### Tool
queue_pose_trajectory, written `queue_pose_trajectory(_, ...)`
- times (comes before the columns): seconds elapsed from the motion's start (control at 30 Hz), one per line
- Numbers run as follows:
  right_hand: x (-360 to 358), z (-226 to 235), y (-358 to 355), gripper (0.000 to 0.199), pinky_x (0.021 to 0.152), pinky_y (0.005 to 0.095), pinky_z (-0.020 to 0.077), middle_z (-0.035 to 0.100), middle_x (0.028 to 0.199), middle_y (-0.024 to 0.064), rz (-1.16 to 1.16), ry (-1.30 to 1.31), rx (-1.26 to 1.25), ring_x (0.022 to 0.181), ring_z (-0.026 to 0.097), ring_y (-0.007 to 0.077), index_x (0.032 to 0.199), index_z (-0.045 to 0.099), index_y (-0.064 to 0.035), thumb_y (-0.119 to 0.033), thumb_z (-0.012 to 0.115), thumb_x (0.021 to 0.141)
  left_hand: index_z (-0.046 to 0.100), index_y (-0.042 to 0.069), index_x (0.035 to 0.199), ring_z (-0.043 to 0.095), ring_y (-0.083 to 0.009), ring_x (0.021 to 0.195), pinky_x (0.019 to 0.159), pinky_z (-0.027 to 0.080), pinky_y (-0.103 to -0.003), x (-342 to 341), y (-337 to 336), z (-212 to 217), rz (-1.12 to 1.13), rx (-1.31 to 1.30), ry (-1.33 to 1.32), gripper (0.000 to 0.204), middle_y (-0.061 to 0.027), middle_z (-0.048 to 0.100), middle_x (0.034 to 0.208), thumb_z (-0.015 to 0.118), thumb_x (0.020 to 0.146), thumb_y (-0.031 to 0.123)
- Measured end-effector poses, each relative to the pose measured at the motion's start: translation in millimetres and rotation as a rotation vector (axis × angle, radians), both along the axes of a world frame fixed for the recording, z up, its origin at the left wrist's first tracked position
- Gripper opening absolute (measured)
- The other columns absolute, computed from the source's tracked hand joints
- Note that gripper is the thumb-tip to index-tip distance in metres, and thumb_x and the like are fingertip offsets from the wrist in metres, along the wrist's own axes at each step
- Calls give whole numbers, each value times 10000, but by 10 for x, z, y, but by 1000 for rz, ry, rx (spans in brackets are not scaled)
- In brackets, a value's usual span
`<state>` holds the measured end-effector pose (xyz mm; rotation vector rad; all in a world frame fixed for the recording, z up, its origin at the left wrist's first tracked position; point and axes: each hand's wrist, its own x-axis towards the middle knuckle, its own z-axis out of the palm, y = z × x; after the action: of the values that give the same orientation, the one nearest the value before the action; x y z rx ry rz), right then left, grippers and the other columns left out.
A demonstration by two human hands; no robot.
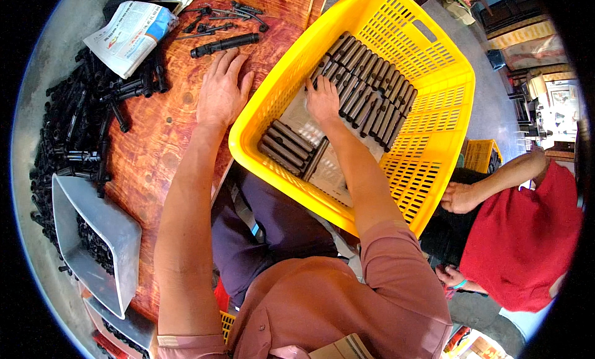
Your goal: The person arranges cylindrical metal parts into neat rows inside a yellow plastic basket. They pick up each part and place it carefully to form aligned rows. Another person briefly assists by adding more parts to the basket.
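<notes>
My left hand (pixel 222 89) lies flat and spread on the reddish wooden board (pixel 162 136), just below a single black cylindrical part (pixel 224 44). My right hand (pixel 322 100) reaches into the yellow plastic basket (pixel 434 167) and rests its fingers on a row of dark cylindrical parts (pixel 369 89) laid side by side. A second, shorter row of the same parts (pixel 287 146) lies near the basket's front wall, on a grey sheet.
A large heap of black parts (pixel 71 132) covers the left side, with a folded newspaper (pixel 130 33) at the back and grey metal scoops (pixel 93 235) in front. A person in a red shirt (pixel 520 235) sits at the right, beside another yellow basket (pixel 480 154).
</notes>
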<state>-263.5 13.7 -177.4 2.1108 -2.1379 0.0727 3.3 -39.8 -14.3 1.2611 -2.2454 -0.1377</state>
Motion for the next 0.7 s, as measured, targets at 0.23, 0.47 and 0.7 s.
queue_pose_trajectory(0.23, 78, -53, 101, 547, 1196, 514, 241, 430, 1463, 293, -58, -180, -48, 1404, 363, 434, 1434, 474, 27, -102, 583, 914, 608, 57, 1291, 458, -341, 1362, 1145, 376, -439, -6, 6, 14, -4, 0, -1, 396, -151, 550, 1415, 605, 965, 281)
queue_pose_trajectory(0.47, -43, 38, 209, 455, 1122, 485, 304, 572, 1306, 252, 78, 127, -80, 1292, 480, 359, 1230, 603, 60, -110, 670, 814, 611, 58, 1284, 464, -343, 1356, 1142, 379, -440, -11, 12, 25, -8, -15, 21, 392, -150, 557, 1402, 607, 961, 279)
queue_pose_trajectory(0.7, -126, 237, 224, 278, 1006, 438, 382, 639, 1094, 158, 90, -37, -126, 1077, 568, 288, 1020, 668, -27, -114, 728, 763, 603, 64, 1309, 452, -346, 1373, 1144, 378, -445, -11, 4, 23, 3, 21, 1, 405, -139, 535, 1440, 608, 973, 290)
